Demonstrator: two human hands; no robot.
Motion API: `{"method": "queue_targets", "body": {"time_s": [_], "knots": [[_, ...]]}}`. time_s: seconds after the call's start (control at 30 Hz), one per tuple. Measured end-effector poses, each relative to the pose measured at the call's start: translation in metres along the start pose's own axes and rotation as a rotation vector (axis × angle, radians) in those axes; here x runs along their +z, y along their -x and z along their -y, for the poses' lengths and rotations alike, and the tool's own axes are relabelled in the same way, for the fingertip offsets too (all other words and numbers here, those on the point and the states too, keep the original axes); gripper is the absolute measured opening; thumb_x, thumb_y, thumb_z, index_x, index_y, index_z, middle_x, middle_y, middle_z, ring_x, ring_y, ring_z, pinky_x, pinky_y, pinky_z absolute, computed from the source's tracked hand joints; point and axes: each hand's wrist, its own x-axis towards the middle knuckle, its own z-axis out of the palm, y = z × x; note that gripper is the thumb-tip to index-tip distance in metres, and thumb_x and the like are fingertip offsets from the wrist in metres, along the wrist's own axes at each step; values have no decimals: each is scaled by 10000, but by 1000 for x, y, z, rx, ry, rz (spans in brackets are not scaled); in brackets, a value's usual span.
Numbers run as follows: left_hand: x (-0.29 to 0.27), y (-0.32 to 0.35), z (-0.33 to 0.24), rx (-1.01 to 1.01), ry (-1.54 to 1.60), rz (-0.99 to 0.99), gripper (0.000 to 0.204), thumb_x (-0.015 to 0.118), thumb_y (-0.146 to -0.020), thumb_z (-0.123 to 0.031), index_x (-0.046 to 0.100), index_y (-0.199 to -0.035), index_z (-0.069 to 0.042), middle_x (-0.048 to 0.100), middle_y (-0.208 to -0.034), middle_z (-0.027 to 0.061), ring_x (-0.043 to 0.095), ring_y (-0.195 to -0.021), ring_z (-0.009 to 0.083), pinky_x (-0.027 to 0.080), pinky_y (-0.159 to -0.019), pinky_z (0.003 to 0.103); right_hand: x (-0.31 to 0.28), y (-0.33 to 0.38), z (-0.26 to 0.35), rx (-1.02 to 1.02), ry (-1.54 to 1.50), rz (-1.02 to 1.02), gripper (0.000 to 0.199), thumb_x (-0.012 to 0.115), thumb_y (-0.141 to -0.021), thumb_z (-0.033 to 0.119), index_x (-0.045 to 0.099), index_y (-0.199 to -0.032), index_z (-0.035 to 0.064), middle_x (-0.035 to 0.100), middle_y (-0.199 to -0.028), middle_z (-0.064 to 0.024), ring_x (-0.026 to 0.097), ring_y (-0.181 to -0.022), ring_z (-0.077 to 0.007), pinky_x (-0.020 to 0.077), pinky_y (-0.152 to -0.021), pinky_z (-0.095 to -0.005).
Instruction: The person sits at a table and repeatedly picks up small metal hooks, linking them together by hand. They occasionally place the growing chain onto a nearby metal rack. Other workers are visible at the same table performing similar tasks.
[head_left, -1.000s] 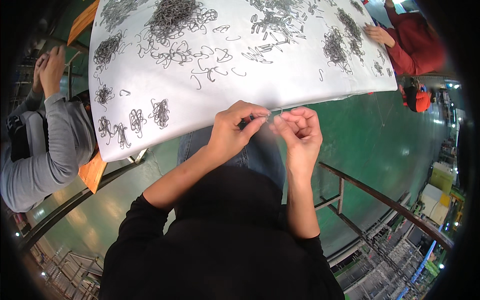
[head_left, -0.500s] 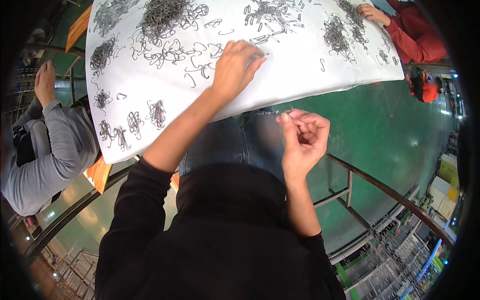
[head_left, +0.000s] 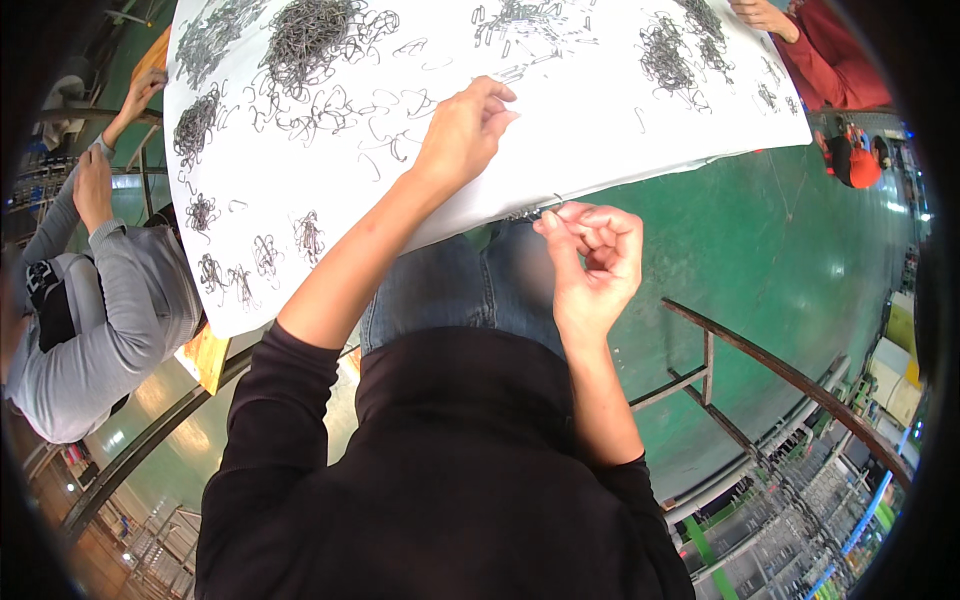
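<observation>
My left hand (head_left: 463,135) is over the white-covered table (head_left: 560,130), thumb and fingertips drawn close together. Anything between them is too small to make out. Just beyond those fingertips lie small narrow metal links (head_left: 525,68), loosely scattered. Off the table's near edge, above my lap, my right hand (head_left: 598,265) pinches a thin wire hook (head_left: 559,199) between thumb and forefinger. A short string of small metal links (head_left: 524,213) reaches leftward from that pinch. Loose bent wire hooks (head_left: 395,125) are spread left of my left hand.
A big heap of hooks (head_left: 305,40) sits at the far left, with small bunches (head_left: 308,235) along the left side. Another pile (head_left: 668,58) lies right, near a co-worker's red sleeve (head_left: 835,60). A grey-sleeved co-worker (head_left: 120,290) sits left. A metal frame (head_left: 780,370) stands right.
My left hand has drawn back slightly to the left, away from the links. My right hand has shifted left and up toward the table edge. The grey-sleeved co-worker's other hand now shows at the table.
</observation>
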Motion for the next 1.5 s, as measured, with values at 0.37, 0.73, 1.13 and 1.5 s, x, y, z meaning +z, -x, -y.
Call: {"method": "queue_targets", "body": {"time_s": [0.37,0.73,1.13,1.5], "knots": [[-13,21,21,168,-335,-147,160,703,-787,-123,669,-926,-51,634,-893,112,616,-827,262,501,-739,367,6,-3,-4,-1,44,27,285,644,-808,-123,469,-961,43,621,-906,-101,651,-796,-173,544,-714,-274],[-19,15,9,157,-531,-9,178,702,-807,-158,681,-956,-63,648,-828,91,618,-776,206,489,-728,335,11,2,-7,-6,40,29,234,650,-807,-110,495,-938,7,646,-876,-102,664,-776,-135,545,-695,-237],[-38,71,-57,-306,687,113,99,700,-842,-74,662,-921,-28,677,-848,21,592,-784,57,453,-721,211,14,4,-2,-17,143,80,276,641,-790,-142,473,-933,24,627,-906,-97,637,-831,-149,520,-780,-274],[-38,90,-56,51,388,-86,91,735,-776,-68,706,-862,-77,646,-972,28,581,-907,126,447,-738,269,8,5,-12,-107,218,74,249,688,-810,-35,539,-1001,25,611,-999,-128,629,-803,-138,508,-612,-224]]}}
